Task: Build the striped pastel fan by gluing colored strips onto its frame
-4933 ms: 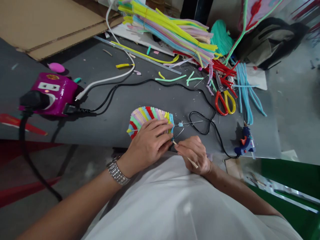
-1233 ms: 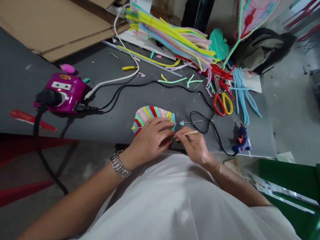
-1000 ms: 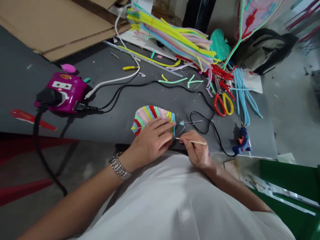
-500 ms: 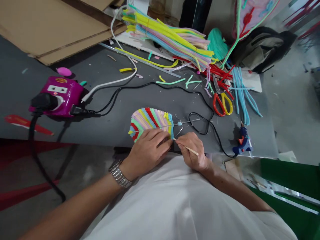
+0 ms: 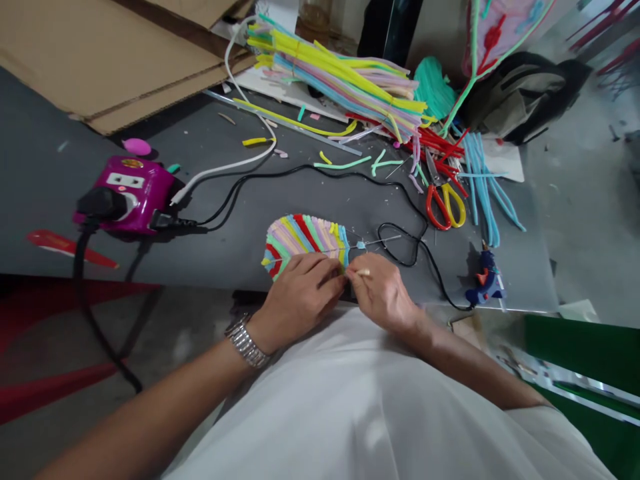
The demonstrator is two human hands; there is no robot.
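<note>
At far left the magenta power strip (image 5: 127, 193) sits on the grey counter (image 5: 225, 247), its black cord (image 5: 280, 175) trailing right, as before. The striped leaf (image 5: 300, 235) lies near the counter's front edge. More of its stripes show than a second ago, when the left hand (image 5: 300, 297) covered its right half. That hand has slid back: its bent fingers now press only the leaf's near edge. Whether the thumb grips underneath I cannot tell. Right beside it, fingertips almost touching, the right hand (image 5: 383, 293) pinches a thin stick (image 5: 364, 272). Half a second ago the stick slanted out low and right past the knuckles – now only a short pale end pokes up above the fingers, just beside the leaf's right tip. A wire (image 5: 383, 241) with a blue bead runs right from that tip. Further right, the scissors (image 5: 445, 203) and the blue glue gun (image 5: 484, 283) lie where they were.
</note>
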